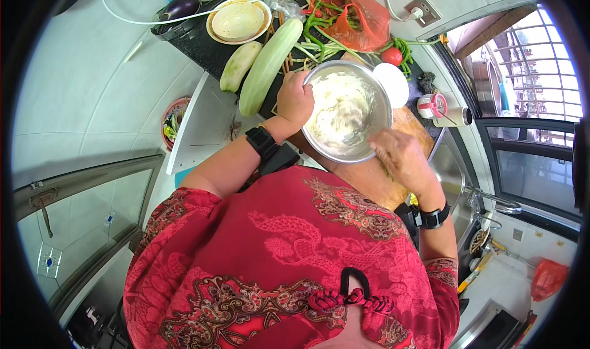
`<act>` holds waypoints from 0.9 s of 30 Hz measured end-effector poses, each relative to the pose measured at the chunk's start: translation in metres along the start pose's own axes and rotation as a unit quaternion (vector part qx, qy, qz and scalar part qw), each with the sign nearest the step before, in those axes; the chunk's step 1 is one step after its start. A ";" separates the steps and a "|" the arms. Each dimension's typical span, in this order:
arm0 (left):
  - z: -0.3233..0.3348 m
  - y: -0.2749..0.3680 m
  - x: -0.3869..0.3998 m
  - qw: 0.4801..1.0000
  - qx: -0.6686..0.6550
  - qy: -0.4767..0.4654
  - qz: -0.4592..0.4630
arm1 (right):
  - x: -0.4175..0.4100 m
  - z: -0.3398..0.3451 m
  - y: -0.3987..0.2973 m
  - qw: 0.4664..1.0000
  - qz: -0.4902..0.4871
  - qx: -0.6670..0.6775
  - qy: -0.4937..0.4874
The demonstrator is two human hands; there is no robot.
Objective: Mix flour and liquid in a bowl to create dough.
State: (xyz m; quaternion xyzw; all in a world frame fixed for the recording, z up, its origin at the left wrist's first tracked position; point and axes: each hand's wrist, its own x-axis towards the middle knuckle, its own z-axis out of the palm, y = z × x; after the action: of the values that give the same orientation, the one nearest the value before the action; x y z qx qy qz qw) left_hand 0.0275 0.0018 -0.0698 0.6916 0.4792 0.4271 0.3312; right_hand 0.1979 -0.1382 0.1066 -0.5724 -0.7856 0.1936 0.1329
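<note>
A stainless steel mixing bowl (383, 118) holds a pale, sticky batter or dough (343, 104), blurred near its middle. My left hand (296, 101) grips the bowl's rim on the left, with the thumb over the edge. Over the lower right rim is my right hand (398, 155), its fingers curled and blurred by motion. Whether a utensil is in that hand cannot be made out. Beneath the bowl lies a wooden cutting board (364, 181). A white round dish or lid (392, 84) sits against the bowl's right side.
Left of the bowl lie a long pale-green gourd (272, 68) and a shorter one (240, 67). Behind are stacked bowls (237, 22), an eggplant (181, 7) and a red plastic bag (364, 22) of peppers. A tomato (392, 56), a lidded jar (431, 106) and a sink (447, 164) are rightward.
</note>
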 end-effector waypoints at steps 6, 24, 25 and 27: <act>0.001 -0.001 0.000 1.000 -0.004 0.004 -0.006 | -0.010 0.038 0.004 0.993 -0.069 0.086 -0.045; -0.001 0.001 0.000 1.000 -0.002 -0.001 -0.008 | 0.035 0.056 0.047 0.976 -0.097 -0.126 0.148; -0.001 0.002 0.000 1.000 -0.006 -0.002 -0.012 | 0.038 0.060 0.053 0.976 -0.095 -0.127 0.148; 0.001 0.001 0.000 1.000 -0.010 0.004 -0.005 | 0.046 0.070 0.058 0.983 -0.091 -0.131 0.085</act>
State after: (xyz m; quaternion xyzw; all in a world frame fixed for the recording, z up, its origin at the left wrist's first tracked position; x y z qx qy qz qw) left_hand 0.0287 0.0017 -0.0696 0.6841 0.4800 0.4329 0.3380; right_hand 0.2031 -0.0897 0.0171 -0.5252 -0.8390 0.0264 0.1398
